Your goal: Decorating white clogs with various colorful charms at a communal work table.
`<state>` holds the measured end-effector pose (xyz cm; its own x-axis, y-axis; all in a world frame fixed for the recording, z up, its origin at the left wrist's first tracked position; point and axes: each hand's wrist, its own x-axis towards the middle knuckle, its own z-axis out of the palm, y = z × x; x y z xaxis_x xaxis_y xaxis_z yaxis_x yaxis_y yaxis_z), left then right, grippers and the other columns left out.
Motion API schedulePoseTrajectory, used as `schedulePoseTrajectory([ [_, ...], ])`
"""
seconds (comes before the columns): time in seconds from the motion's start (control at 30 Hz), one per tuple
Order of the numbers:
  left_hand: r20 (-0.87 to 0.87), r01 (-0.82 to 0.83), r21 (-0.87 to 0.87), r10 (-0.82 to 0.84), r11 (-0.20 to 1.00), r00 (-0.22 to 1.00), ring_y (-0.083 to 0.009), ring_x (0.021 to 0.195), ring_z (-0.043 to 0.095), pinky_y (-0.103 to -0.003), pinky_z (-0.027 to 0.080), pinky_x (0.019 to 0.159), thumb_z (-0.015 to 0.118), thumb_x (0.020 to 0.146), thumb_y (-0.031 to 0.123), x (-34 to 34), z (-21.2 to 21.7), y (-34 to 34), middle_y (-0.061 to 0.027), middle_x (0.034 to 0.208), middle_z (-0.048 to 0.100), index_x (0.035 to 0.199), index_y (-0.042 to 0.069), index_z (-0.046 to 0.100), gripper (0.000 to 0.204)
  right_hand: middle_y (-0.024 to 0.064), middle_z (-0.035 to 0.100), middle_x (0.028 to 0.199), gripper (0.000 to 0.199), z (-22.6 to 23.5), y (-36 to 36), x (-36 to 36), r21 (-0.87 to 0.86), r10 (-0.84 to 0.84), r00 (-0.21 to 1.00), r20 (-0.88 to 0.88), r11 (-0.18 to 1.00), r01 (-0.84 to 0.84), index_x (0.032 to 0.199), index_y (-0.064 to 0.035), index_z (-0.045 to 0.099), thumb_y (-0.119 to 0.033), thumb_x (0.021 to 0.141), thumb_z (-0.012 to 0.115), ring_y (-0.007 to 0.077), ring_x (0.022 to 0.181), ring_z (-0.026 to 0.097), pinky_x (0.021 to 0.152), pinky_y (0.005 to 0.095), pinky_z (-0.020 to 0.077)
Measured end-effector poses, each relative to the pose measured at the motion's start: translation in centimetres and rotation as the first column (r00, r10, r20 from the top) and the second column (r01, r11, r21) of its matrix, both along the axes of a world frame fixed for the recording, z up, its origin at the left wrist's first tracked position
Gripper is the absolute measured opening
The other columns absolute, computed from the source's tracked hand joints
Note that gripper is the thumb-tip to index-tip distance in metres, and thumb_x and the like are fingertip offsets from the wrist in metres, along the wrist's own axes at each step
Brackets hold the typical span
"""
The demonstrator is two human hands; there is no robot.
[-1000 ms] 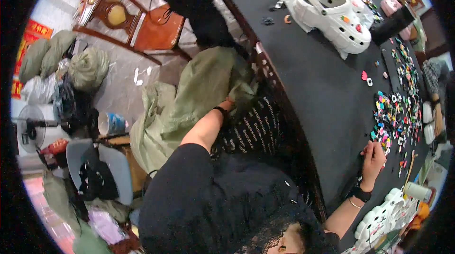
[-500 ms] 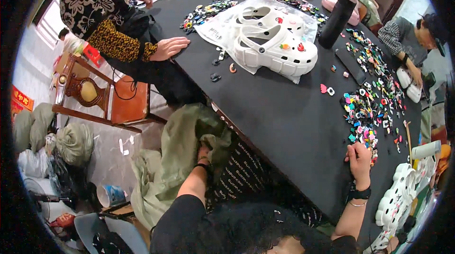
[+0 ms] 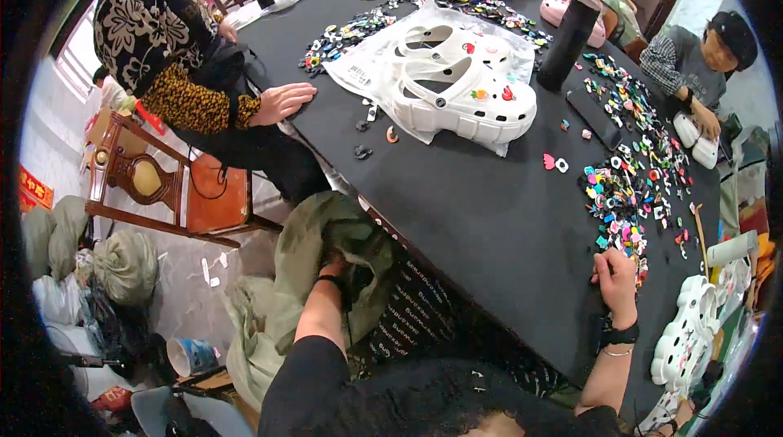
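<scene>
My left hand (image 3: 333,262) reaches down beside the table into the mouth of a large green woven sack (image 3: 287,270); its fingers are hidden in the folds. On the black table my right hand (image 3: 617,275) rests with curled fingers at the near end of a pile of colourful shoe charms (image 3: 624,200). Whether anything is inside those fingers is hidden. Farther up the table, a pair of white clogs (image 3: 469,107) with a few charms on them lies on a clear plastic bag (image 3: 359,70). A red charm and a white charm (image 3: 561,165) lie apart from the pile.
A black cylinder (image 3: 567,44) and a dark phone-like slab (image 3: 594,119) are near the clogs. One person's hand (image 3: 283,103) rests on the table's left edge. Another person (image 3: 693,70) holds a white clog at right. A wooden chair (image 3: 216,192) stands left; more white clogs (image 3: 683,331) lie right.
My left hand has shifted slightly within the sack, whose mouth gapes wider. My right hand stays put. The person at right has lifted their head, and the whole view has shifted a little.
</scene>
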<state>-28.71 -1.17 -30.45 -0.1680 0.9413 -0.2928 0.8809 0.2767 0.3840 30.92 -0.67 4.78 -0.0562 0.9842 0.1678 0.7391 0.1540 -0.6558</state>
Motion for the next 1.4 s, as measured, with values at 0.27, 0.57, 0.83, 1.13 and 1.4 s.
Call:
schedulePoseTrajectory([
  [0.27,0.025,0.130,-0.146,-0.128,0.981,0.991,-0.0368,0.096,0.066,-0.046,0.054,0.080,0.053,0.092,0.035,4.1,1.2,-4.9,-0.0229,0.108,0.066,0.112,0.000,0.060,0.041,0.0069,0.055,0.061,0.025,0.5,-0.3,-0.4,0.032,0.010,1.000,-0.008,0.999,-0.010,0.073,0.0000,0.055,-0.011,0.094,0.062,0.0150,0.050,0.058,0.048,0.0281,0.0419],
  [0.57,0.049,0.243,-0.320,-0.240,0.916,0.970,-0.0367,0.096,0.066,-0.046,0.054,0.079,0.059,0.088,0.035,3.8,7.4,-1.5,-0.0225,0.109,0.067,0.108,0.001,0.064,0.040,0.0077,0.055,0.062,0.024,0.1,-0.2,-0.2,0.018,0.008,0.999,-0.054,1.000,-0.007,0.073,0.0004,0.055,-0.012,0.093,0.063,0.0165,0.051,0.058,0.048,0.0295,0.0415],
  [0.83,0.061,0.300,-0.446,-0.306,0.843,0.950,-0.0366,0.095,0.066,-0.047,0.054,0.079,0.064,0.084,0.035,-0.5,2.8,-5.3,-0.0222,0.109,0.067,0.104,0.001,0.066,0.039,0.0110,0.055,0.063,0.023,0.8,-0.3,-0.1,0.073,0.063,0.998,-0.011,0.995,-0.062,0.073,-0.0008,0.054,-0.011,0.090,0.065,0.0259,0.057,0.055,0.053,0.0361,0.0401],
  [1.13,-0.032,0.367,-0.146,-0.375,0.919,0.926,-0.0397,0.079,0.065,-0.047,0.052,0.069,0.069,0.073,0.030,-0.9,15.9,-7.5,-0.0196,0.080,0.066,0.085,0.009,0.068,0.025,0.0123,0.055,0.065,0.020,0.1,-1.3,0.4,0.116,0.070,0.997,0.024,0.991,-0.073,0.075,-0.0005,0.055,-0.010,0.088,0.067,0.0293,0.060,0.055,0.055,0.0392,0.0403],
  [1.4,0.031,0.001,0.369,-0.013,0.929,0.999,-0.0291,0.053,0.049,-0.039,0.040,0.051,0.069,0.070,0.016,1.2,32.5,-8.6,-0.0151,0.056,0.046,0.065,0.001,0.049,0.025,0.0153,0.054,0.069,0.020,0.2,-1.2,0.3,0.155,0.115,0.993,0.014,0.981,-0.116,0.076,0.0003,0.054,-0.010,0.088,0.067,0.0325,0.060,0.053,0.055,0.0400,0.0401],
])
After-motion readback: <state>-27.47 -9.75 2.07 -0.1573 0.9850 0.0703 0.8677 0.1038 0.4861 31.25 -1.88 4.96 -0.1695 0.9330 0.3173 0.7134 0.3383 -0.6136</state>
